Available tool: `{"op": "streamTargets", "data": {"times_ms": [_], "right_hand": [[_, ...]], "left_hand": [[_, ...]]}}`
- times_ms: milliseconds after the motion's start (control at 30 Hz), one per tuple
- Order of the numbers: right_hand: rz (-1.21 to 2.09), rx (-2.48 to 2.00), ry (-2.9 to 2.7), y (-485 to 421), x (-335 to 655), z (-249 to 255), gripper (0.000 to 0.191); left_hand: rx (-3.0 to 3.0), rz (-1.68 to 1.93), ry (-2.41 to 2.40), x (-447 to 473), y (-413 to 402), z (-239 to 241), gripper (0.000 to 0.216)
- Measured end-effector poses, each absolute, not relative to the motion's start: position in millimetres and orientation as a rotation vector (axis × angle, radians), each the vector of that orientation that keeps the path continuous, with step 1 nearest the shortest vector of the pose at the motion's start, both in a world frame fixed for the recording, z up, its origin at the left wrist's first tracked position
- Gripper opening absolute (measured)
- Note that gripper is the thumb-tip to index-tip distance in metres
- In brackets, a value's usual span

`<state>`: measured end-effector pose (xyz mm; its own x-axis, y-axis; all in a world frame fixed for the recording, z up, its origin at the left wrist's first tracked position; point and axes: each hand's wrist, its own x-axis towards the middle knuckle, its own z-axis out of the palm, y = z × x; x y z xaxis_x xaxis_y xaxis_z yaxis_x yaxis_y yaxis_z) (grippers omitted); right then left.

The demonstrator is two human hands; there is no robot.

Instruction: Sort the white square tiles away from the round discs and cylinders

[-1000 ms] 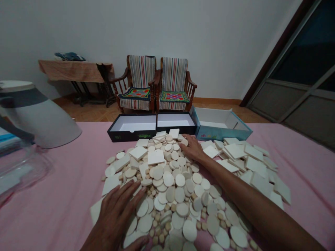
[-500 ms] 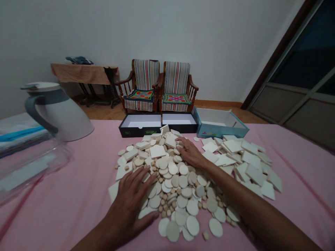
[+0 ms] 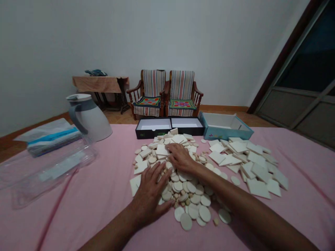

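Observation:
A heap of pale wooden pieces lies on the pink cloth: round discs, small beads and square tiles. My left hand lies flat on the heap's left side with fingers spread, open. My right hand rests palm down on the middle of the heap among discs and squares, fingers stretched, open. A second spread of square tiles lies to the right.
Two black boxes and a blue box stand open behind the heap. A grey jug and clear plastic bags sit at the left. Two striped chairs and a side table stand by the far wall.
Both hands have slid inward over the pieces, pushing the heap tighter. My right hand came back toward me and leftward. The view has pulled back and swung left.

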<state>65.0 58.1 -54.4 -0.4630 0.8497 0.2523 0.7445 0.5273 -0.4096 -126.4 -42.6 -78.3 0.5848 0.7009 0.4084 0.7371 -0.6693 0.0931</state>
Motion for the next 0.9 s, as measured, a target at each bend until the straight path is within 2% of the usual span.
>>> {"op": "streamTargets", "data": {"times_ms": [133, 267, 400, 500, 600, 700, 800, 900], "right_hand": [[0.431, -1.0, -2.354, 62.3, 52.2, -49.4, 0.04], [0.519, -0.774, -2.236, 84.6, 65.9, -35.6, 0.029], [0.178, -1.508, -2.14, 126.8, 103.0, -34.5, 0.029], [0.087, -1.821, -2.081, 155.0, 128.8, -47.7, 0.035], [0.101, -1.907, -2.128, 168.5, 140.9, -64.2, 0.036], [0.076, -1.928, -2.19, 167.2, 141.9, -72.6, 0.028], [0.018, -1.934, -2.231, 155.7, 141.4, -68.8, 0.02], [-0.059, -1.964, -2.212, 138.4, 147.4, -57.3, 0.02]], "left_hand": [[-2.705, -0.699, -1.215, -127.9, -40.7, -82.1, 0.087], [-2.699, -0.687, -1.235, -129.1, -39.5, -82.5, 0.088], [-2.698, -0.669, -1.245, -129.8, -39.6, -82.4, 0.089], [-2.695, -0.647, -1.245, -130.7, -39.4, -83.2, 0.09], [-2.705, -0.621, -1.242, -131.9, -39.2, -83.8, 0.09], [-2.701, -0.61, -1.232, -132.9, -38.6, -83.7, 0.089], [-2.691, -0.609, -1.233, -133.1, -37.2, -83.0, 0.089], [-2.687, -0.61, -1.227, -132.6, -36.1, -81.6, 0.088]]}}
